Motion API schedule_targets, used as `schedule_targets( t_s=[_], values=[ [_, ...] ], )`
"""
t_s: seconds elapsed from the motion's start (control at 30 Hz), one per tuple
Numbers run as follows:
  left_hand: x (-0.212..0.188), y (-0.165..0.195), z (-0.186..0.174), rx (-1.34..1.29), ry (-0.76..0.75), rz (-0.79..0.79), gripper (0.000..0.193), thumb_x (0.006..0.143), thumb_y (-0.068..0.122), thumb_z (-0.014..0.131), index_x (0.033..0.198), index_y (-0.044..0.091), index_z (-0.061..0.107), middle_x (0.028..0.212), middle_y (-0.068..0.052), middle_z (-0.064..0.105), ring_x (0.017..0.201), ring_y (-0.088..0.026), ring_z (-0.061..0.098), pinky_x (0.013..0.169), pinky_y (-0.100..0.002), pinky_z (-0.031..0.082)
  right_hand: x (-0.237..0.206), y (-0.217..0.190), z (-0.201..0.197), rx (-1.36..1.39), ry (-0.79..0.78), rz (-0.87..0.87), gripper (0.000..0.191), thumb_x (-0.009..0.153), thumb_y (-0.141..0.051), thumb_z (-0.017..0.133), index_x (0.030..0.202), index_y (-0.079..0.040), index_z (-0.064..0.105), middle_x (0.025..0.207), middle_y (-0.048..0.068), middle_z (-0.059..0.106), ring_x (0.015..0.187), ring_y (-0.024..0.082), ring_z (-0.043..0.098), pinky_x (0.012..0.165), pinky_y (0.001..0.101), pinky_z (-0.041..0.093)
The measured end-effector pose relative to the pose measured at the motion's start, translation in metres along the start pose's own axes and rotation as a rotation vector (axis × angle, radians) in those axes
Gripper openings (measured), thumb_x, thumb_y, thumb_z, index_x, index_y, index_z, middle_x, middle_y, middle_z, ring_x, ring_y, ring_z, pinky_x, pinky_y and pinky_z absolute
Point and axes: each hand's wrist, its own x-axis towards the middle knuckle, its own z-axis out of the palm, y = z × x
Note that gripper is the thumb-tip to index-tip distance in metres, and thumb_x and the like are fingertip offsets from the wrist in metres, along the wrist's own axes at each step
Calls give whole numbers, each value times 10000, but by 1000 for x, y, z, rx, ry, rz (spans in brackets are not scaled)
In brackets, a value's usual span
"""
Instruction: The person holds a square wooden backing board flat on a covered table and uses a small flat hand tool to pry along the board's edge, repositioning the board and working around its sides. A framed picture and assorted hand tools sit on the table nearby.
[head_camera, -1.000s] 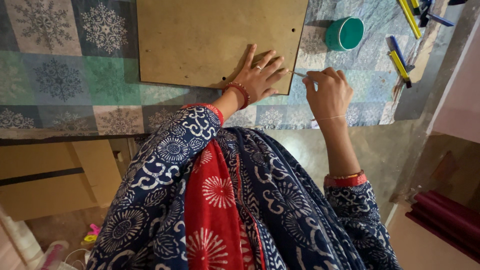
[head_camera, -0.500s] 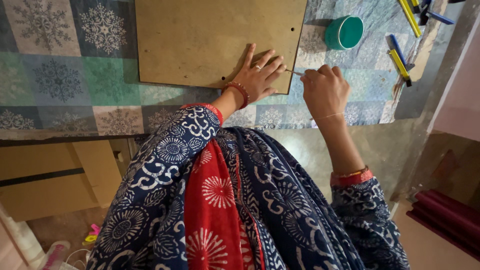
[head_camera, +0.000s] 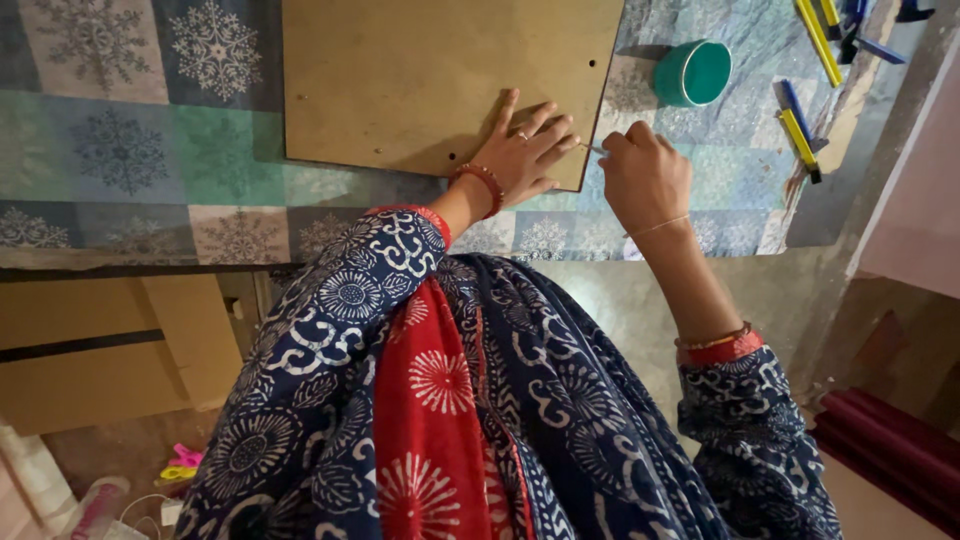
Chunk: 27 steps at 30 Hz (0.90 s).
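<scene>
A flat brown board (head_camera: 420, 70) lies on a table covered with a snowflake-patterned cloth (head_camera: 120, 150). My left hand (head_camera: 525, 150) rests flat on the board's near right corner, fingers spread. My right hand (head_camera: 645, 180) is just right of that corner, closed around a thin stick-like tool (head_camera: 592, 149) whose tip pokes out toward the board's edge. What kind of tool it is cannot be made out.
A teal round container (head_camera: 693, 73) stands on the table beyond my right hand. Several blue and yellow pens or tools (head_camera: 805, 125) lie at the table's right edge. Cardboard boxes (head_camera: 110, 350) sit under the table at left; dark red rolls (head_camera: 885, 450) lie on the floor at right.
My right hand has shifted slightly left and up, closer to the board's corner. The left hand stays pressed on the board.
</scene>
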Motion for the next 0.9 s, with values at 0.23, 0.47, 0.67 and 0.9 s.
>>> schedule_targets(
  t_s=[0.23,0.47,0.67,0.9],
  values=[
    [0,-1,4,-11,23,6,720,947,519,677,1544,173,470,1608,-60,384,1537,-316,247,1185,-764,75,3,0,4,-231,68,-99,285,919,-364,814,780,-138,708,743,1,662,852,236,665,681,396,531],
    [0,0,1,6,22,7,730,932,502,690,1547,174,475,1606,-58,386,1534,-309,245,1181,-751,79,0,4,2,83,50,-65,179,801,-206,814,938,-135,723,931,51,640,831,263,677,637,398,532],
    [0,0,1,13,48,8,742,944,536,676,1548,157,473,1611,-45,381,1540,-300,236,1193,-750,74,-2,5,-2,60,36,-68,138,824,-192,824,945,-182,758,913,15,636,862,228,676,651,372,541],
    [1,0,1,38,27,2,762,953,559,650,1562,145,456,1625,-45,362,1547,-301,210,1198,-743,65,-5,10,-2,86,96,-138,150,845,-190,837,987,-200,792,947,-20,672,904,189,667,687,337,549]
  ],
)
